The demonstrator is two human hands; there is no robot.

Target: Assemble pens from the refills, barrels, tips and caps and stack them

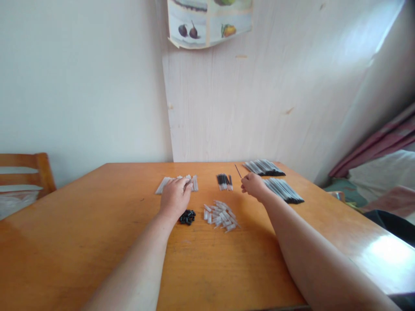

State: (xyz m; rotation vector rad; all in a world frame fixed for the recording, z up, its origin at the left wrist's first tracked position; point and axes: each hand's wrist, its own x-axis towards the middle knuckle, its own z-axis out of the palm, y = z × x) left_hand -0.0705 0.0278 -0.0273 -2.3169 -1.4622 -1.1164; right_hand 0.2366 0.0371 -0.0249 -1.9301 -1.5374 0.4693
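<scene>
My right hand [253,185] is closed in a pinch on a thin dark pen refill [238,171], which sticks up and away to the left. Just left of this hand lies a row of dark refills with pale ends [223,182]. My left hand [177,194] rests over a row of clear pen barrels [194,183], its fingers bent down among them. Its fingertips are partly hidden, so what they pinch cannot be made out. Close by the left wrist is a small heap of black caps [187,217]. A loose pile of short, whitish clear pieces [221,215] lies between my forearms.
Two bundles of clear pens with black ends, one farther back [264,167] and one nearer [283,190], lie at the right of the wooden table [81,242]. A wooden chair [42,175] stands at left. Behind the table rises a wall [207,108].
</scene>
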